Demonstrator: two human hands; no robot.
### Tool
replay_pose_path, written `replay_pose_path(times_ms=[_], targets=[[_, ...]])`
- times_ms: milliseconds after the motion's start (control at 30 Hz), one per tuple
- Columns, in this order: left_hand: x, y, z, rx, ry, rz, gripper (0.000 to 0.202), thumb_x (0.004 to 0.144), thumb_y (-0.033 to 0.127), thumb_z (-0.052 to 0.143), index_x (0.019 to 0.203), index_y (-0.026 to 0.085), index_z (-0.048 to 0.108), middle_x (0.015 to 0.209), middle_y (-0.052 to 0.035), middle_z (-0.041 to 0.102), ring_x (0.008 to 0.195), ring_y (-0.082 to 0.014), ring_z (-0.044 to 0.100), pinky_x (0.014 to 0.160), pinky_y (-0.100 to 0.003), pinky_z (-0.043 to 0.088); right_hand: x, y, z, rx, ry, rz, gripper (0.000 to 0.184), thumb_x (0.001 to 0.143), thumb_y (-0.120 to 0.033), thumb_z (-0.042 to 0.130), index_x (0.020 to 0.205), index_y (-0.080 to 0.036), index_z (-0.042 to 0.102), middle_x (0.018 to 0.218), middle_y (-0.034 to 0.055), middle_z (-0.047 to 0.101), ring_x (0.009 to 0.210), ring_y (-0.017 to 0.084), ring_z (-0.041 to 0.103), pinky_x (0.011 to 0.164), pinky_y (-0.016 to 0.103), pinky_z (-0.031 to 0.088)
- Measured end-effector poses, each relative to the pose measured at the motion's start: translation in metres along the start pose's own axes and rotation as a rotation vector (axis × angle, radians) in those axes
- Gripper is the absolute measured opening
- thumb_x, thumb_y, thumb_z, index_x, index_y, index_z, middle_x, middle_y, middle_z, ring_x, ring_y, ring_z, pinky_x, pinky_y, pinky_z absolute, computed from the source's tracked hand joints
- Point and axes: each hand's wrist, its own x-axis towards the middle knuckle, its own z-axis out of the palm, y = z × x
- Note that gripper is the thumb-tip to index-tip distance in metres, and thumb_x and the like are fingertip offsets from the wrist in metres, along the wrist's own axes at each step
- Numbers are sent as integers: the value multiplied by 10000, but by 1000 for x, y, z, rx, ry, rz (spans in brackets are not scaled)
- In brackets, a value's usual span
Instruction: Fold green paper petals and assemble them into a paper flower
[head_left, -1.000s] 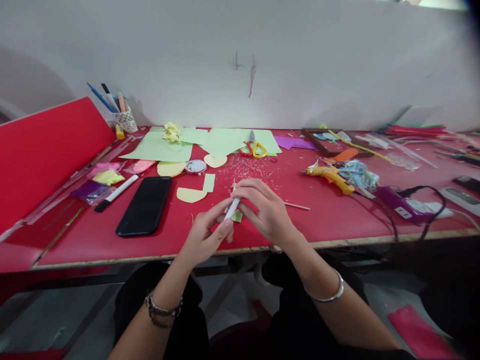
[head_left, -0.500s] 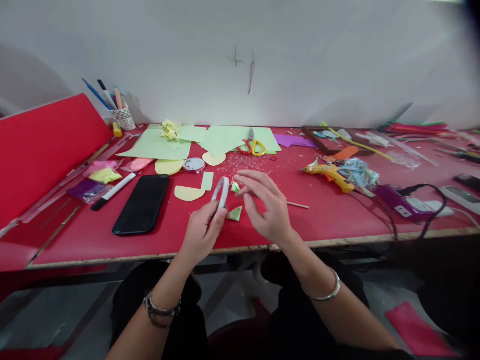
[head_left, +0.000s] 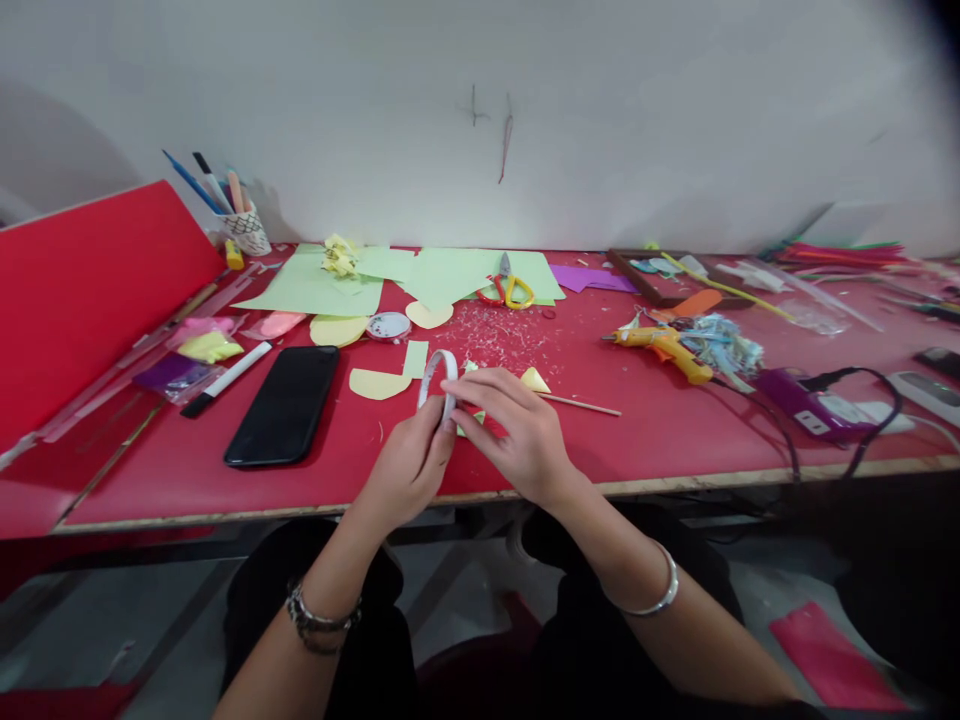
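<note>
My left hand (head_left: 409, 465) grips a white roll of tape (head_left: 436, 376) held upright on its edge above the red table (head_left: 660, 420). My right hand (head_left: 517, 430) has its fingertips pinched on the roll's right rim. A small green paper piece (head_left: 471, 416) lies partly hidden under my right hand. Just right of the hands are a small yellow paper cone (head_left: 535, 380) and a thin wooden stick (head_left: 581, 404). Yellow paper cut-outs (head_left: 379, 383) lie to the left of the roll.
A black phone (head_left: 285, 405) and a white marker (head_left: 225, 379) lie at left beside a tilted red board (head_left: 82, 290). Green sheets (head_left: 450, 275), scissors (head_left: 508, 291) and paper shreds sit behind. At right are a yellow glue gun (head_left: 664, 347) and cables (head_left: 840, 410).
My right hand came back from hovering open to pinch the tape roll's rim. The left hand raised the roll upright. The yellow cone now shows beside the right hand.
</note>
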Motion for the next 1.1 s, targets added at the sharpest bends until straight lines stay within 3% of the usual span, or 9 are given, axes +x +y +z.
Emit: replay_pose_path(times_ms=[167, 400, 533, 700, 867, 1100], targets=[[0, 0, -2, 96, -3, 48, 141, 902, 222, 320, 858, 168, 443, 591, 38, 427, 476, -91, 403, 468, -202, 281, 0, 0, 0, 79, 5, 35, 156, 835, -158, 506, 974, -189, 568, 921, 44, 606, 865, 125, 576, 786, 264, 499], [1, 2, 0, 222, -13, 73, 170, 896, 239, 291, 800, 180, 420, 602, 19, 456, 502, -123, 439, 498, -232, 313, 0, -1, 3, 291, -14, 246, 75, 793, -134, 520, 850, -178, 498, 850, 19, 515, 763, 104, 546, 688, 236, 507], [1, 4, 0, 221, -16, 50, 179, 898, 247, 291, 797, 182, 423, 594, 19, 457, 507, -127, 443, 502, -234, 315, 3, -1, -1, 162, 23, 139, 72, 807, -112, 492, 807, -184, 491, 861, 37, 516, 840, 135, 532, 732, 280, 497], [1, 2, 1, 152, 0, 23, 161, 904, 247, 302, 852, 172, 434, 595, 30, 447, 484, -108, 423, 480, -218, 294, 3, 2, -5, 9, -33, -3, 186, 851, -136, 465, 999, -191, 564, 998, 77, 567, 969, 156, 542, 837, 321, 476], [0, 0, 2, 25, 22, -10, 178, 913, 266, 311, 819, 178, 433, 581, 44, 417, 468, -87, 393, 468, -200, 289, -1, 3, -3, 10, 54, -42, 130, 846, -151, 492, 892, -200, 604, 933, 49, 618, 897, 137, 586, 796, 292, 494], [-1, -2, -2, 33, 20, -20, 118, 883, 199, 328, 827, 175, 430, 580, 49, 402, 474, -86, 374, 468, -200, 269, -3, -2, -1, 10, 9, -109, 94, 850, -144, 476, 817, -187, 553, 828, 41, 616, 810, 133, 568, 738, 274, 480]])
